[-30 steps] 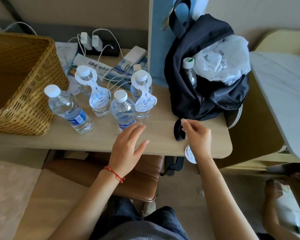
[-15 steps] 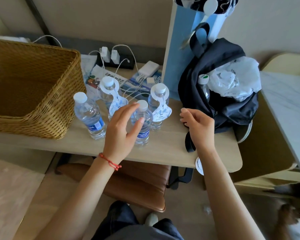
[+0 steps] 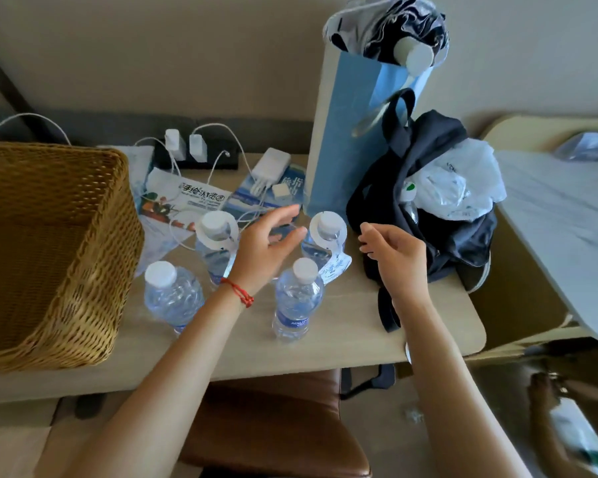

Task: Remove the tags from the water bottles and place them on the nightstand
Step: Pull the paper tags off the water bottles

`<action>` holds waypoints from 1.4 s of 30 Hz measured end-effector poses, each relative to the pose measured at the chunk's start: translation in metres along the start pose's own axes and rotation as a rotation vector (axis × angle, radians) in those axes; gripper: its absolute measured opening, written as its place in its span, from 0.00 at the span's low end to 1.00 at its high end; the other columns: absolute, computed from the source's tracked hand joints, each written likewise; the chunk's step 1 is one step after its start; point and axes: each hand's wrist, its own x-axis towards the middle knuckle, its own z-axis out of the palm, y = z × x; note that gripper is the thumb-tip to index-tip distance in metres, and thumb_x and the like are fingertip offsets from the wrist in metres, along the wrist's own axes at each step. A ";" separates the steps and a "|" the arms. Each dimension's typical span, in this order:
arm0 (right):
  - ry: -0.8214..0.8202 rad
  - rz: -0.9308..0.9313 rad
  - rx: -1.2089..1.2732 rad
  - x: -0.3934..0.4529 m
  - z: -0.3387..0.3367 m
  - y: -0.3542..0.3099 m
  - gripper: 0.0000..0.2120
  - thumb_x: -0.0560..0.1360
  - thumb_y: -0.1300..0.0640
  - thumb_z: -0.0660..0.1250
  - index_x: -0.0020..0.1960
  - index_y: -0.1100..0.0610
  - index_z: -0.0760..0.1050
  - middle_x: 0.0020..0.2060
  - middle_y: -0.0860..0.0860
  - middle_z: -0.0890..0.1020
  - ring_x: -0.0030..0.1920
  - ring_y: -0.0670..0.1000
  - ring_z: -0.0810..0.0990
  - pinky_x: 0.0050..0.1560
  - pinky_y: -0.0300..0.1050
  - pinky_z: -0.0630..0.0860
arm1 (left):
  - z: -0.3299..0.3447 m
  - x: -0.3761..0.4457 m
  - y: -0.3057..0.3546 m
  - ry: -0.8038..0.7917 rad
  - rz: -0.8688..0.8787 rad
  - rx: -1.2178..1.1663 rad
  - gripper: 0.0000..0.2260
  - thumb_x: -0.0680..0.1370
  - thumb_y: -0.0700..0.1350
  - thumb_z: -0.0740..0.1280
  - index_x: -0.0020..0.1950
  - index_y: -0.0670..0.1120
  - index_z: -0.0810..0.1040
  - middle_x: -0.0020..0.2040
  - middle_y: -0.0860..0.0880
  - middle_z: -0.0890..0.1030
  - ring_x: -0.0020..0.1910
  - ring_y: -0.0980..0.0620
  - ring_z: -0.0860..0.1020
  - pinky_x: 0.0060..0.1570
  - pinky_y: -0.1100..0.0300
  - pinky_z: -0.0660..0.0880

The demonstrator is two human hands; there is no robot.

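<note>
Left hand: the left hand (image 3: pixel 266 246) hovers over the bottle cluster, fingers spread and relaxed, reaching to the far right, holding nothing; a red string bracelet (image 3: pixel 239 293) sits on its wrist.
Right hand: the right hand (image 3: pixel 396 254) hangs just right of the far-right bottle, fingers loosely curled, nothing in them.
Far-right bottle: this water bottle (image 3: pixel 320 243) stands between the two hands, and its white tag (image 3: pixel 332 251) is looped round the neck, the printed end hanging down on the near right.
Far-left bottle: a second tagged water bottle (image 3: pixel 212 251) stands just left of the left hand, with the neck tag (image 3: pixel 221 232) on it.
Near bottles: two untagged ones, the near-left bottle (image 3: pixel 171 296) and the near-right bottle (image 3: pixel 296 300), both upright on the wooden table (image 3: pixel 342 326).
Left side: a wicker basket (image 3: pixel 49 250) on the table's left end.
Far side: chargers (image 3: pixel 185 146) with white cables, brochures (image 3: pixel 194 198), and a tall blue paper bag (image 3: pixel 353 139).
Right side: a dark backpack (image 3: pixel 428 201) with a white plastic bag (image 3: pixel 460 184) in it, just beyond the right hand.
</note>
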 end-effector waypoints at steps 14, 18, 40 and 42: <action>-0.022 0.187 -0.016 0.024 0.027 0.003 0.08 0.73 0.57 0.69 0.36 0.50 0.81 0.28 0.49 0.78 0.25 0.39 0.72 0.30 0.30 0.72 | 0.013 0.029 -0.053 -0.263 -0.173 -0.317 0.19 0.71 0.34 0.70 0.55 0.54 0.74 0.56 0.52 0.78 0.56 0.54 0.76 0.57 0.61 0.72; -0.043 0.220 -0.003 0.025 0.028 0.006 0.09 0.72 0.58 0.69 0.34 0.52 0.81 0.26 0.49 0.76 0.27 0.41 0.72 0.32 0.33 0.73 | 0.015 0.031 -0.056 -0.283 -0.190 -0.366 0.19 0.71 0.33 0.69 0.57 0.50 0.74 0.54 0.51 0.78 0.53 0.58 0.76 0.53 0.67 0.74; -0.088 0.195 0.184 0.026 0.024 -0.008 0.12 0.72 0.58 0.69 0.30 0.52 0.82 0.22 0.46 0.74 0.26 0.44 0.69 0.28 0.32 0.66 | 0.016 0.028 -0.056 -0.279 -0.203 -0.330 0.18 0.72 0.36 0.70 0.59 0.50 0.73 0.56 0.50 0.78 0.58 0.52 0.75 0.52 0.66 0.74; -0.080 0.208 0.192 0.025 0.020 -0.007 0.11 0.71 0.57 0.70 0.31 0.52 0.82 0.22 0.46 0.74 0.26 0.44 0.69 0.28 0.32 0.67 | 0.014 0.027 -0.054 -0.266 -0.197 -0.319 0.18 0.72 0.36 0.69 0.60 0.48 0.74 0.58 0.48 0.78 0.59 0.50 0.75 0.57 0.60 0.73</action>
